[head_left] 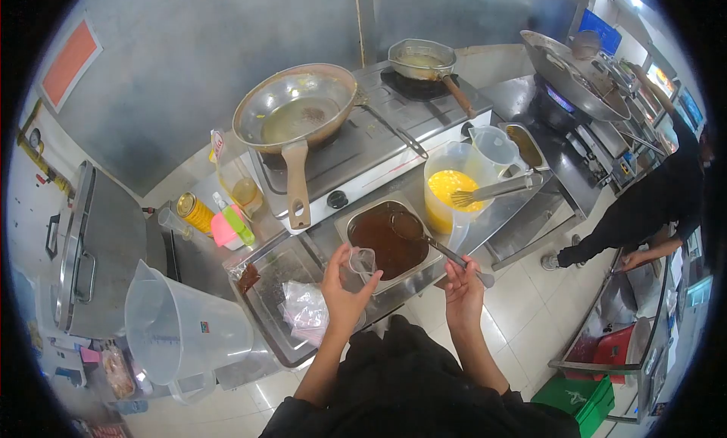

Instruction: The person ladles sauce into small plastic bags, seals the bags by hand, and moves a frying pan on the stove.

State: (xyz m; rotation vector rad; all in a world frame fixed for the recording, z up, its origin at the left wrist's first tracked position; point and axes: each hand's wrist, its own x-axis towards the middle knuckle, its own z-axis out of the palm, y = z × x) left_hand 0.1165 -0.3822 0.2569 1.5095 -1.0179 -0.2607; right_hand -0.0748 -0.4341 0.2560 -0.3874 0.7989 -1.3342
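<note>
My left hand is closed around a small clear plastic cup, near the left rim of a square metal pan of dark brown sauce. Between the fingers of my right hand is the handle of a ladle. Its round bowl lies over the sauce at the pan's right side; I cannot tell how deep it sits. Just behind the ladle stands a clear pitcher of yellow liquid with a whisk in it. Clear plastic bags lie on a metal tray left of my left hand.
A frying pan sits on the stove, its handle jutting toward me. Behind it is a small saucepan. At left stands a large clear pitcher. At far right another person stands by a metal cart with a green bin below.
</note>
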